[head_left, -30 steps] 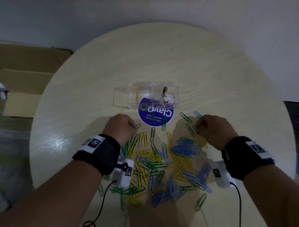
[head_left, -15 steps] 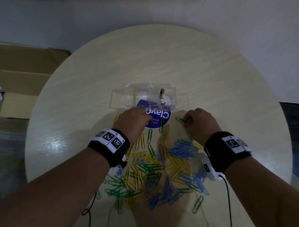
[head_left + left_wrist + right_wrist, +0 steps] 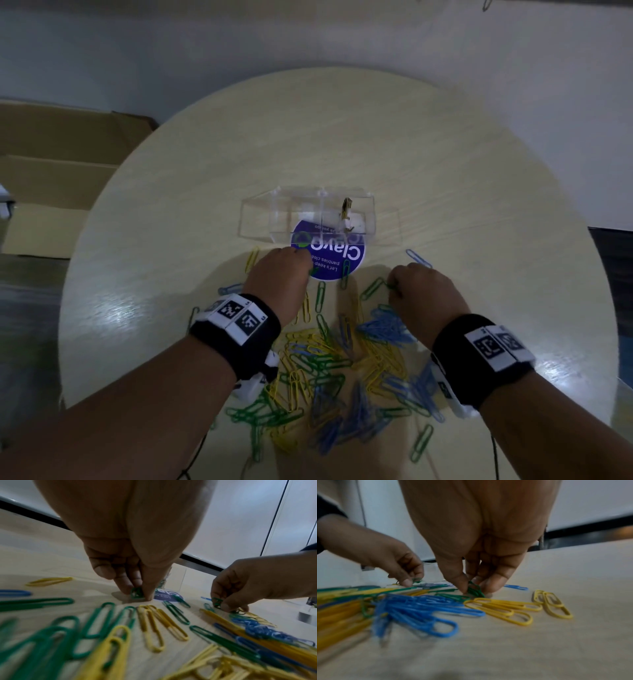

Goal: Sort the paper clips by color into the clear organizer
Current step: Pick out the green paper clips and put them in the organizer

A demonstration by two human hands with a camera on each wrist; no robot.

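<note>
nearest the person, a loose heap of green, yellow and blue paper clips (image 3: 329, 373) lies scattered on the round pale tabletop (image 3: 479, 205), with a bunch of blue clips (image 3: 419, 605) gathered toward the right side. just past the heap both hands work at the tabletop surface. the left hand (image 3: 279, 279) has its fingers (image 3: 127, 582) curled down, thumb and fingertips pinching a small bunch of green clips (image 3: 136, 593) against the wood. the right hand (image 3: 423, 294) does likewise, its fingers (image 3: 494, 580) and thumb pinching another bunch of green clips (image 3: 475, 590) right at the far edge of the heap. a lone blue clip (image 3: 418, 258) lies just beyond the right hand. farther on, a round blue sticker (image 3: 337, 255) sits on the tabletop, and on its far edge stands the clear organizer (image 3: 308, 212), with a small brownish object inside one compartment that cannot be made out. flattened cardboard (image 3: 51, 164) lies off to the left of the tabletop.
</note>
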